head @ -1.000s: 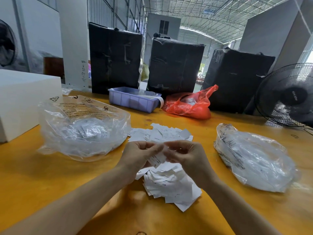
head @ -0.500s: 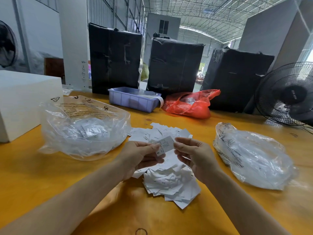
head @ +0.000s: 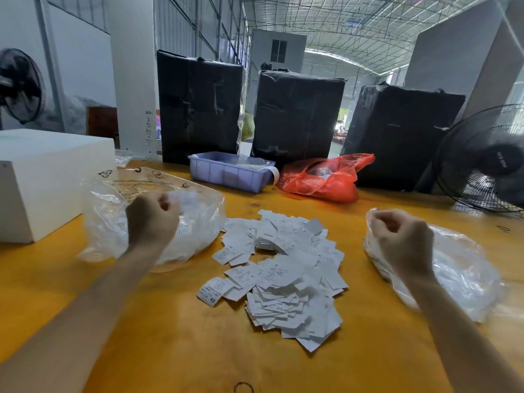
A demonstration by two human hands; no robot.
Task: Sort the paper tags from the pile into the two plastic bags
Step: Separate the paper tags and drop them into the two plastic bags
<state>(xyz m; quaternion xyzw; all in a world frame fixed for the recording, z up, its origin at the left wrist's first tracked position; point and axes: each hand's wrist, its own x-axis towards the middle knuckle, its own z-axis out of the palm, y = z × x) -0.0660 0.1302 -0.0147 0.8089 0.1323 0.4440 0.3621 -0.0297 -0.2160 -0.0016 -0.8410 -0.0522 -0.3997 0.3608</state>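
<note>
Depositing step: left hand (head: 151, 219) curled over left plastic bag (head: 113, 222) at 10 o'clock, pinching a blurred white scrap, probably a tag. Right hand (head: 402, 239) curled over right plastic bag (head: 467, 279) at 3 o'clock; contents hidden. Pile of paper tags (head: 283, 276) at centre, between the bags. Next: release, then reach for the pile.

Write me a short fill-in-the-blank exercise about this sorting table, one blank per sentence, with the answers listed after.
1. The pile of white paper tags lies on the ____ wooden table.
2. The left hand is over the clear plastic bag beside the white ____.
3. The lilac plastic tray stands left of the crumpled ____ plastic bag.
4. The right hand is over the other clear ____ bag.

Answers: yellow; box; red; plastic
</note>
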